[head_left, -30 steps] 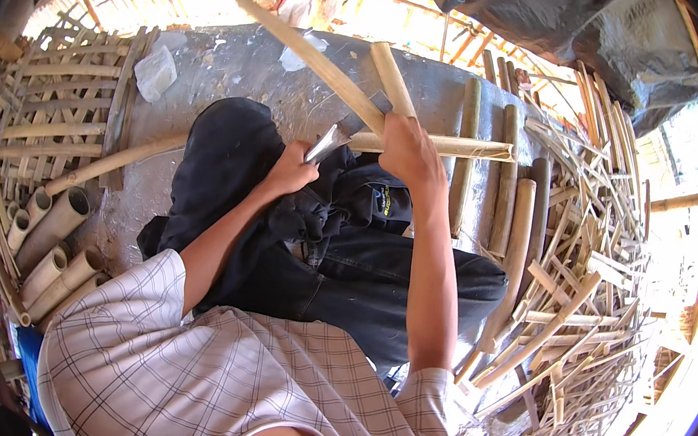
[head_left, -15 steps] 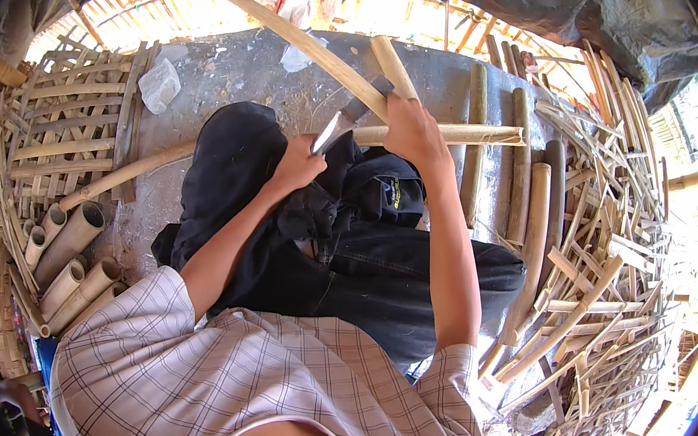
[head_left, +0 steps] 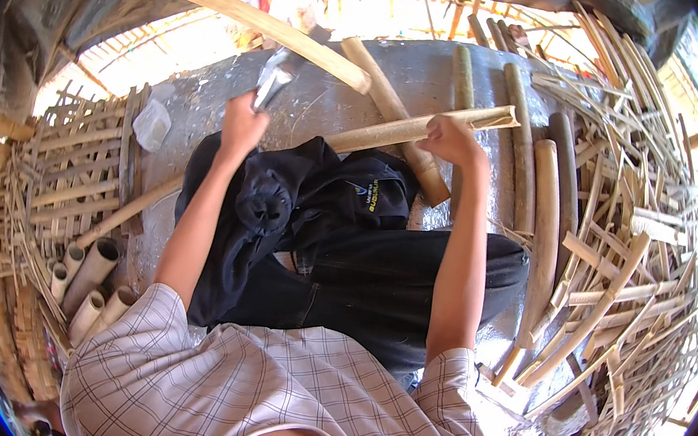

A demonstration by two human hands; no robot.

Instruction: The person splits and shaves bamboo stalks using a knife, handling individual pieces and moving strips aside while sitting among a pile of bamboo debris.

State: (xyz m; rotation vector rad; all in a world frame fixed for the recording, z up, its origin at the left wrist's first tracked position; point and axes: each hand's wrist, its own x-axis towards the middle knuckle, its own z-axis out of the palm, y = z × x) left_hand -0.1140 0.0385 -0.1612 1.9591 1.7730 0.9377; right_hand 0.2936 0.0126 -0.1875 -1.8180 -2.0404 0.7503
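Sleeves [head_left: 146, 329] of a pale checked shirt [head_left: 288, 390] fill the lower edge, bare forearms reaching forward from them. Just beyond the shirt come black trousers [head_left: 375, 293], the legs folded. Beside the left arm, hollow bamboo tubes [head_left: 93, 276] show their round ends; out to the right spreads a tangled heap of bamboo offcuts and thin strips [head_left: 624, 291]. Dark cloth [head_left: 314, 185] with a small yellow marking lies bunched over the lap.

Past the lap, the right hand [head_left: 455, 140] is curled, fingers against a split bamboo length [head_left: 384, 128] whose hollow face shows at its right end; whether it grips this piece or only rests on it, I cannot tell. That length crosses over a rounder bamboo piece [head_left: 380, 81] slanting across the grey surface [head_left: 309, 113]. More bamboo poles [head_left: 543, 238] lie side by side to the right, and a woven lattice [head_left: 76, 181] stretches along the left, a whitish lump [head_left: 152, 123] near its inner edge.

Farther forward, the left hand [head_left: 244, 126] is wrapped round a knife [head_left: 273, 87], blade pointing away. Its metal overlaps a long, flat bamboo strip [head_left: 234, 12]; contact between them is unclear. That strip slopes from upper left to the edge of the rounder piece.

At the back, bright slats [head_left: 160, 36] show below a dark sheet [head_left: 508, 1].
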